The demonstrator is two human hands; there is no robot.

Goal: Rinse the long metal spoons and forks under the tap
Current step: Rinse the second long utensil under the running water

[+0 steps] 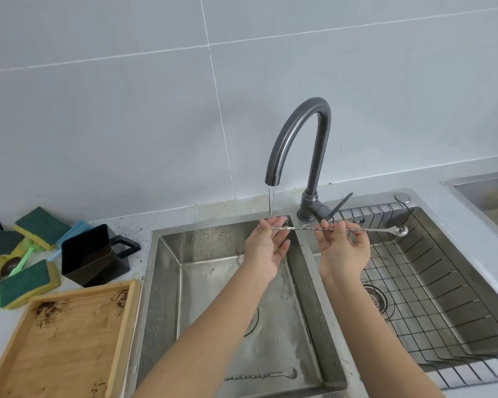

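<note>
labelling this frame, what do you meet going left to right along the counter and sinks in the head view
sponges → black container → left hand → right hand → spoon bowl → wire rack

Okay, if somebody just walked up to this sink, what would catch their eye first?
Probably the long twisted metal spoon held level across the sink divider by the left hand and right hand, its left end under the thin stream from the dark curved tap. After that, the spoon's bowl looks coated in grit over the right basin's wire rack, and a stained wooden tray sits on the counter at left.
</note>
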